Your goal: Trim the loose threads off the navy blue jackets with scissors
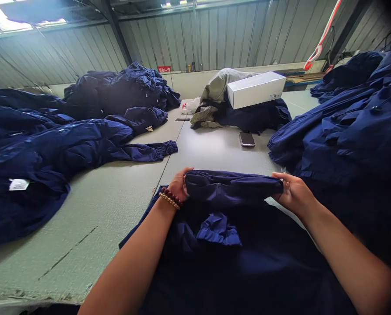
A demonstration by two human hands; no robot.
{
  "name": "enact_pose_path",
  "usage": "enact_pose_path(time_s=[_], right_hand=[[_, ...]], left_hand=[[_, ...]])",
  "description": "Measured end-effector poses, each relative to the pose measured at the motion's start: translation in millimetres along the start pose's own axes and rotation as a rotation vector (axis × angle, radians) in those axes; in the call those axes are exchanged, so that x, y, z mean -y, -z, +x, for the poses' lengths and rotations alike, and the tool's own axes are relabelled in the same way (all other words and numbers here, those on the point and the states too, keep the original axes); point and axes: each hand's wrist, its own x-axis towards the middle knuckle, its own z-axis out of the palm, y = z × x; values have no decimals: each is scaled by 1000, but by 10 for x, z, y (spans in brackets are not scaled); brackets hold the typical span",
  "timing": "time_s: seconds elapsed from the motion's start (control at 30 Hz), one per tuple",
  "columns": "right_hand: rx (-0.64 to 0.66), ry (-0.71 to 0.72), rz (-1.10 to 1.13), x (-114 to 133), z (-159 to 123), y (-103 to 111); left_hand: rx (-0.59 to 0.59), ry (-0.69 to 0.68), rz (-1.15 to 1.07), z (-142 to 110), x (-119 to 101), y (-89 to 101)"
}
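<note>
A dark navy jacket (254,258) is spread in front of me over the near part of the table. My left hand (179,186), with two bead bracelets (170,197) at the wrist, grips one end of its raised edge band. The other end of that band is pinched between the thumb and fingers of my right hand (292,192). Between both hands the band is stretched fairly straight. An elasticated cuff (219,229) lies bunched on the cloth below it.
Navy garments cover the table's left (83,140), with a tall heap (126,87) behind. More are piled at right (346,127). Toward the back, a white box (257,89) rests on dark and khaki clothing (215,92). A small dark flat object (247,139) lies on the pale tabletop (205,146).
</note>
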Motion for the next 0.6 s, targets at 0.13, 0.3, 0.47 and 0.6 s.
enact_pose_path(time_s=[0.13, 0.3, 0.47, 0.6], right_hand=[[-165, 305, -101, -9, -86, -168], [-457, 824, -668, -37, -159, -189], [-517, 672, -809, -78, -57, -75], [-443, 660, -818, -76, -18, -22]], left_hand=[[-68, -263, 161, -26, 19, -110], [-425, -1043, 851, -44, 108, -136], [-587, -886, 913, 86, 117, -24], [-612, -716, 807, 207, 114, 99]])
